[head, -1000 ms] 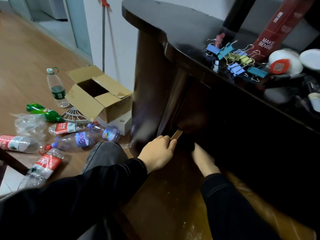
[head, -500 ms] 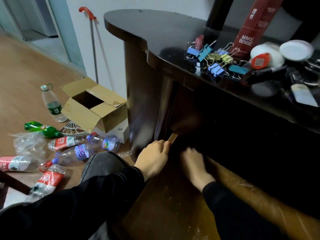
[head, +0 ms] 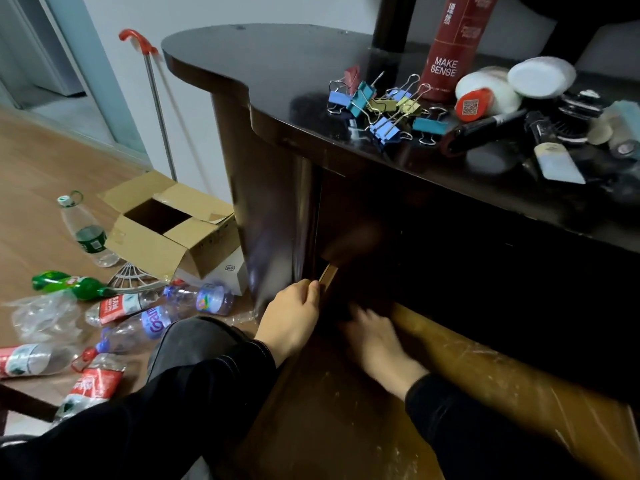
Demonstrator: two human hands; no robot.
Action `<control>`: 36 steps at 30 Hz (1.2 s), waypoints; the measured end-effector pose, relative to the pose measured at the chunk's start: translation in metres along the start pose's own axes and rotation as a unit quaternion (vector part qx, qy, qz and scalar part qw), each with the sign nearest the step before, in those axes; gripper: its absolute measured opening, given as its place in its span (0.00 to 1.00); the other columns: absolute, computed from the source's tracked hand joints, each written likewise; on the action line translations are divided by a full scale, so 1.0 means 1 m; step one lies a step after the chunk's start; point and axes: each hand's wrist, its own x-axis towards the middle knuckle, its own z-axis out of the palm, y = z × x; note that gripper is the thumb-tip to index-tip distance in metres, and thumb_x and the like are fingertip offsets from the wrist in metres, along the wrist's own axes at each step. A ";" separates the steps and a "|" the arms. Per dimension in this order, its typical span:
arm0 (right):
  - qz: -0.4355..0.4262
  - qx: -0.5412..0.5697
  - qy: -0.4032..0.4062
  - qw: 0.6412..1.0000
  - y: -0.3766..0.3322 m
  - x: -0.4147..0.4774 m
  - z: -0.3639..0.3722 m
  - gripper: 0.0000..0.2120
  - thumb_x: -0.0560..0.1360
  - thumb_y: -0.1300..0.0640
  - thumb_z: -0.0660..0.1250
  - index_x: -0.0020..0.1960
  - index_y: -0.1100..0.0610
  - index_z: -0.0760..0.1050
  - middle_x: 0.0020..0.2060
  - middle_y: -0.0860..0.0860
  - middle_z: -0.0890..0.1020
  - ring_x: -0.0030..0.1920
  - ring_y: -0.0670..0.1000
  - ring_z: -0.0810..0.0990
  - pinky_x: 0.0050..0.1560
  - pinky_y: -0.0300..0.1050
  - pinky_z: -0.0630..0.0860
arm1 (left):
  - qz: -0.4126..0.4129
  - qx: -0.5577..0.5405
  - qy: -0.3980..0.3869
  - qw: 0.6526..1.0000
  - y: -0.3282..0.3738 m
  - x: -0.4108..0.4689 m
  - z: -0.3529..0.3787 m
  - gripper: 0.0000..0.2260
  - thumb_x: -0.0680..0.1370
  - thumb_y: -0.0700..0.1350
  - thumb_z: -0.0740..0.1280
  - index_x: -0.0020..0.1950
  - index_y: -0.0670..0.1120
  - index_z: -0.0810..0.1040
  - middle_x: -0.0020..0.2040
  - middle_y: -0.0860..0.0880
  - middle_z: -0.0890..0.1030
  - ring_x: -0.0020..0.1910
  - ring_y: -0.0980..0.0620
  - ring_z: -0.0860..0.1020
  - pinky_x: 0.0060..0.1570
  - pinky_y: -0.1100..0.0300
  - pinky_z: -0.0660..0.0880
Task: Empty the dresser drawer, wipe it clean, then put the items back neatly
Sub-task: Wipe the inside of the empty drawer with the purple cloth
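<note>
The dark dresser's drawer [head: 346,410] is pulled out toward me, its scratched wooden floor bare. My left hand [head: 291,320] grips the top of the drawer's left side wall [head: 327,273]. My right hand [head: 377,344] lies palm down inside the drawer with blurred fingers stretched toward the dark rear; I see nothing in it. On the dresser top [head: 270,71] lie several coloured binder clips [head: 381,105], a red tube [head: 450,43], two white jars [head: 485,95], a black marker [head: 485,128] and other small items.
On the wooden floor to the left stand an open cardboard box [head: 173,223] and several scattered plastic bottles [head: 156,320]. A mop handle [head: 156,98] leans on the wall behind the dresser. My knee [head: 194,341] is close to the drawer's left side.
My right hand has drawn back from the dark rear of the drawer, so more of it shows. My left hand keeps its hold on the drawer's side wall.
</note>
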 end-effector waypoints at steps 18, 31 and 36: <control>0.052 0.105 0.043 0.992 0.039 0.010 -0.031 0.03 0.81 0.57 0.60 0.50 0.49 0.67 0.36 0.48 0.69 0.43 0.51 0.71 0.44 0.50 0.69 | -0.003 0.012 -0.014 1.000 0.004 -0.001 -0.002 0.19 0.84 0.56 0.52 0.52 0.47 0.78 0.47 0.48 0.81 0.47 0.48 0.79 0.55 0.48 0.75; 0.032 -0.068 0.034 0.997 0.034 -0.019 -0.010 0.15 0.81 0.64 0.61 0.66 0.56 0.75 0.69 0.58 0.71 0.62 0.61 0.77 0.56 0.53 0.74 | 0.002 0.031 -0.010 0.999 0.003 -0.002 -0.001 0.19 0.84 0.57 0.51 0.52 0.47 0.77 0.48 0.47 0.80 0.48 0.46 0.79 0.56 0.47 0.75; 0.091 -0.019 0.033 0.995 0.057 -0.006 -0.024 0.09 0.82 0.62 0.59 0.61 0.59 0.74 0.57 0.57 0.79 0.56 0.60 0.81 0.52 0.55 0.79 | -0.003 0.032 -0.016 0.999 0.005 -0.002 -0.001 0.19 0.84 0.56 0.51 0.52 0.46 0.77 0.48 0.46 0.81 0.48 0.46 0.79 0.56 0.46 0.75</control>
